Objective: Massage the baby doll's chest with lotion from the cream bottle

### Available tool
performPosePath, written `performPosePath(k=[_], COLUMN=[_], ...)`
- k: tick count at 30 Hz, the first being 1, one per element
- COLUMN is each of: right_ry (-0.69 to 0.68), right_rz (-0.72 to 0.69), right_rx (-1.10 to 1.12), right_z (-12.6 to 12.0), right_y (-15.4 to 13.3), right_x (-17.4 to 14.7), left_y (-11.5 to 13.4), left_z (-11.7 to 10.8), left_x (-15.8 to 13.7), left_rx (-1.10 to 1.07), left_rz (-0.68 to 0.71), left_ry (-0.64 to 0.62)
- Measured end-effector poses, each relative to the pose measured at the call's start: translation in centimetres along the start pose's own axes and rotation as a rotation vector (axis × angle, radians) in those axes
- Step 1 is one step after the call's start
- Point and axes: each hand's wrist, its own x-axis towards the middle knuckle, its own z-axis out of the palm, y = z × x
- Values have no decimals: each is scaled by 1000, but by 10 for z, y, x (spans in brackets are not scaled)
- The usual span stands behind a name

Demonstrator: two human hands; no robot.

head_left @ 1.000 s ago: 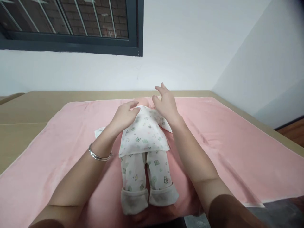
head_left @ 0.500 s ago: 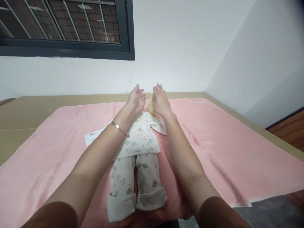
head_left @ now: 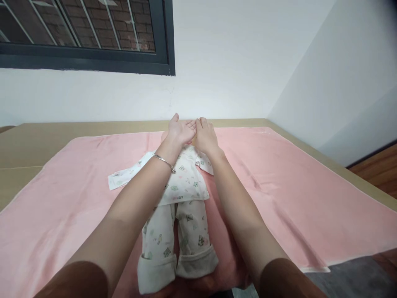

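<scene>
A white printed long-sleeved top (head_left: 186, 176) and matching trousers (head_left: 192, 227) with turned-up cuffs are laid out as one figure; whether a doll fills them I cannot tell. My left hand (head_left: 182, 130), palm up with fingers stretched out, is above the collar. Its fingertips meet or nearly meet my right hand (head_left: 205, 136), whose back faces me. The right fingers lie together around a pale yellow object (head_left: 194, 142), of which only a sliver shows. Just left of my left wrist a pinkish rounded edge (head_left: 164, 135) peeks out, mostly hidden. A silver bracelet (head_left: 164, 161) circles my left wrist.
A pink towel (head_left: 294, 186) covers much of the tan surface (head_left: 46, 145). Behind it rises a white wall (head_left: 223, 62) with a dark-framed, barred window (head_left: 93, 58) at upper left. Wood panelling (head_left: 376, 169) shows at the right.
My hands have come together, the left one turning its palm further up. The pale yellow object, plainer before beside my right palm, is now mostly covered. The view has shifted slightly.
</scene>
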Motion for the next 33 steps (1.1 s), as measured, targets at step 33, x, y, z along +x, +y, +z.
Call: performPosePath(k=[33], right_ry=[111], right_rz=[-40], right_rx=[-220], right_z=[22], right_y=[2], right_x=[4], left_y=[28], left_z=[-1], left_x=[-176], left_rx=[-473], left_rz=[64], left_ry=[-19])
